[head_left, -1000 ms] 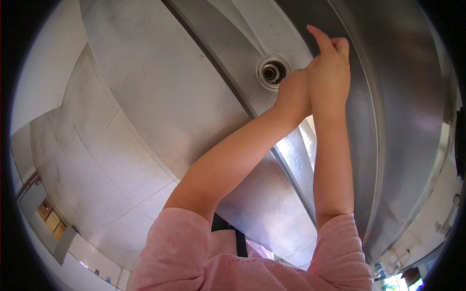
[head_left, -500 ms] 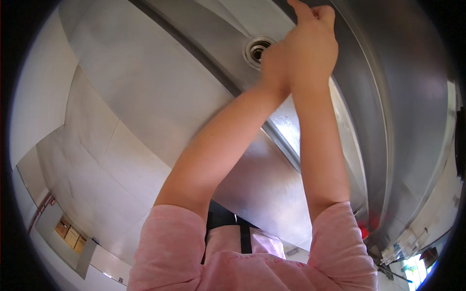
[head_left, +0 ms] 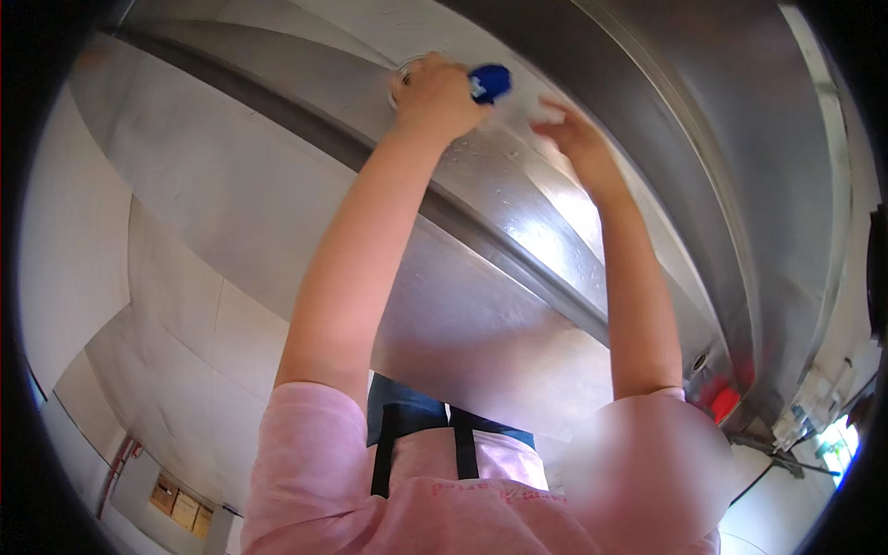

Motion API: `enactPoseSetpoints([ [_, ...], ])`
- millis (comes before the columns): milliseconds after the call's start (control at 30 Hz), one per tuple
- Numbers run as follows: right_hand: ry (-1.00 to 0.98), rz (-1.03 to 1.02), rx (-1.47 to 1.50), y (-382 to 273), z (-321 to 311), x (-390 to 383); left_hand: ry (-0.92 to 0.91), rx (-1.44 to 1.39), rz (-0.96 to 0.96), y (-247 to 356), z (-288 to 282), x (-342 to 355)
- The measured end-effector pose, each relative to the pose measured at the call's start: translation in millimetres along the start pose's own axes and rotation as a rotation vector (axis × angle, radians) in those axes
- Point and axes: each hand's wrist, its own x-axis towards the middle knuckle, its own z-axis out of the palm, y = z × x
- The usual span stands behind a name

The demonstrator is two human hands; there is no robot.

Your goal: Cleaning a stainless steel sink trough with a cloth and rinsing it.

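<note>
My left hand (head_left: 438, 100) is closed on a small dark blue thing (head_left: 493, 82) with a pale mark on it; its kind is not clear. Beside and partly behind that hand is the round drain (head_left: 400, 81) of a stainless steel sink (head_left: 490, 171). My right hand (head_left: 575, 139) is apart from the left, over the far right part of the sink, slightly blurred. Its fingers are loosely spread and nothing shows in them. Water drops dot the sink bottom between my two arms.
The sink's near rim (head_left: 499, 250) runs diagonally beneath both forearms. A tall steel back wall (head_left: 768, 166) rises at the right. Near my right elbow are a second round drain opening (head_left: 701, 361) and a red object (head_left: 724, 405).
My hands were together and have come apart. The left has moved left toward the drain, and the blue thing now shows in it. The view has shifted as well.
</note>
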Motion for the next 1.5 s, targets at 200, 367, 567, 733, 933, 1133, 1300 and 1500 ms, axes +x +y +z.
enactPoseSetpoints([
  [200, -0.021, 0.033, -0.451, 19.4, -0.5, -70.3, -0.242, 0.088, -0.251, -18.4, -16.6, 9.1],
  [367, -0.096, 0.012, -0.680, 3.3, -9.1, -84.5, -0.143, -0.036, -0.037, -16.7, -3.3, -2.9],
  [567, 0.006, 0.037, 0.013, -17.7, -2.1, -104.3, -0.217, -0.142, 0.141, 29.6, -37.9, -47.9],
  [733, -0.017, 0.036, 0.389, -34.5, 9.7, -111.6, -0.272, -0.298, 0.254, 57.2, -25.4, -98.6],
  [933, 0.049, 0.092, 0.555, -30.6, 10.2, -110.2, -0.331, -0.622, 0.281, 38.4, -45.1, -113.7],
  [1133, -0.101, 0.088, 0.393, -77.1, 31.9, -109.5, -0.103, -0.533, 0.285, 27.8, -57.2, -127.8],
  [1300, -0.035, -0.035, 0.476, -73.9, 31.1, -104.7, -0.238, -1.067, 0.116, 9.5, -76.6, -128.2],
  [1500, -0.308, 0.123, 0.249, -96.0, 30.3, -97.8, -0.231, -1.147, -0.040, -11.5, -73.1, -138.8],
])
